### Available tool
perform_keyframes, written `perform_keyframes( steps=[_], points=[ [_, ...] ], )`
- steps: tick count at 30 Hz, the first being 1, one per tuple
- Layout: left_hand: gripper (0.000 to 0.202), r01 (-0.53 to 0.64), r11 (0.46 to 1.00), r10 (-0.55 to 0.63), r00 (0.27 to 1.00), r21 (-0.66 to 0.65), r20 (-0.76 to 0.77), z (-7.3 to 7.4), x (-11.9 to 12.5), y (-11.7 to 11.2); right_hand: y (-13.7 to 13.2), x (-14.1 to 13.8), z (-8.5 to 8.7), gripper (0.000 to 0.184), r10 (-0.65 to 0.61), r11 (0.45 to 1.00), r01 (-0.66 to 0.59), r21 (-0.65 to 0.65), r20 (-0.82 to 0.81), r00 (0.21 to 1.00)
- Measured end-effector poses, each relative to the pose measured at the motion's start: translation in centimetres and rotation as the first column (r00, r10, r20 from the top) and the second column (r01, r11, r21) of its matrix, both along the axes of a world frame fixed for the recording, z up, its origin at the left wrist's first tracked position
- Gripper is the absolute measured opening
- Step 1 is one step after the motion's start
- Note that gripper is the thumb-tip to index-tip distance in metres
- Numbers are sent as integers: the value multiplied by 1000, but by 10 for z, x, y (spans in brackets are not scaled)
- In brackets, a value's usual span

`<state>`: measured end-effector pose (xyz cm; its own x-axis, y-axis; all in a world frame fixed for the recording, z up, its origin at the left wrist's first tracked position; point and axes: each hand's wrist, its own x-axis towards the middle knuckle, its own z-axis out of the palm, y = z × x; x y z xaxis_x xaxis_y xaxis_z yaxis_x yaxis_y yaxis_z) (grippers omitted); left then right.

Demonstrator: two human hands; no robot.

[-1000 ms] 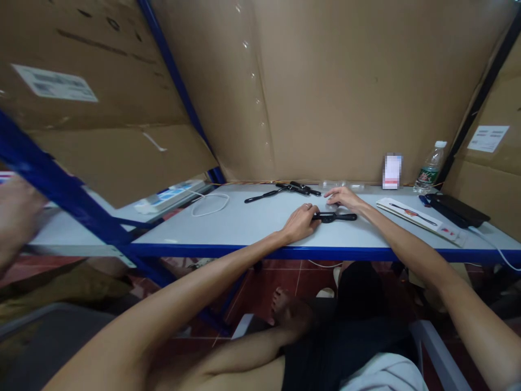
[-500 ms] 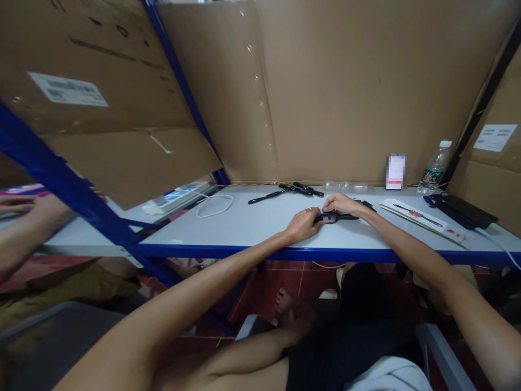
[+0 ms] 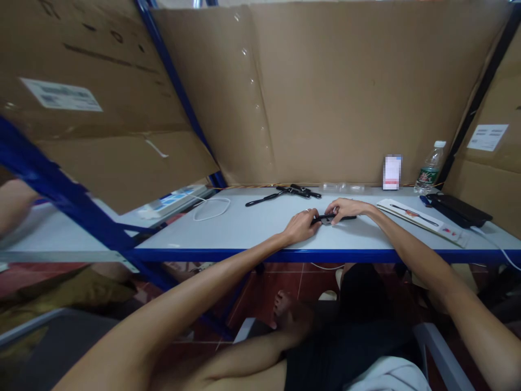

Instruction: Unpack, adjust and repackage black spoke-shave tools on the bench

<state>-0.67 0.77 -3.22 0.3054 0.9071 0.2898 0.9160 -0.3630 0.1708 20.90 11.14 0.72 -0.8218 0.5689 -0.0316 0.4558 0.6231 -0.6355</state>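
A black spokeshave (image 3: 326, 219), with a grey metal middle and a handle at each side, lies level just above or on the tabletop. My left hand (image 3: 302, 226) is closed around its left handle, a ring on one finger. Over the middle part, my right hand (image 3: 342, 208) grips the tool between thumb and fingers. The right handle sticks out under that hand. Part of the metal middle is hidden by my fingers. Behind my hands lie more black spokeshaves (image 3: 299, 190), close together, one long handle pointing left.
On the right are a flat printed package (image 3: 423, 222), a black case (image 3: 459, 210), a water bottle (image 3: 430, 168) and an upright phone (image 3: 392, 172). A white cable (image 3: 211, 209) and power strip (image 3: 177, 200) lie left. Cardboard walls (image 3: 325, 98) enclose the table (image 3: 228, 228). Another person's arm (image 3: 16, 209) shows far left.
My right hand has turned and lowered its fingers around the spokeshave's middle, the thumb now at the front. My left hand stays on the handle. The other person's hand has moved out of sight.
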Motion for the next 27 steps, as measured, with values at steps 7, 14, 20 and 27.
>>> perform_keyframes(
  steps=[7,14,20,27],
  points=[
    [24,5,1000,-5,1000,1,11,2,1,-2,-5,-3,-6,46,-16,994,12,110,32,999],
    [24,-20,999,22,999,-43,38,4,2,-1,-9,-2,-6,43,-9,998,9,59,10,1000],
    [31,-93,987,108,989,-131,105,9,7,1,-11,-4,-9,40,-63,994,63,92,-2,998],
    [29,-117,976,134,988,-186,80,15,10,5,-12,0,0,36,-63,994,64,93,-5,998]
  ],
)
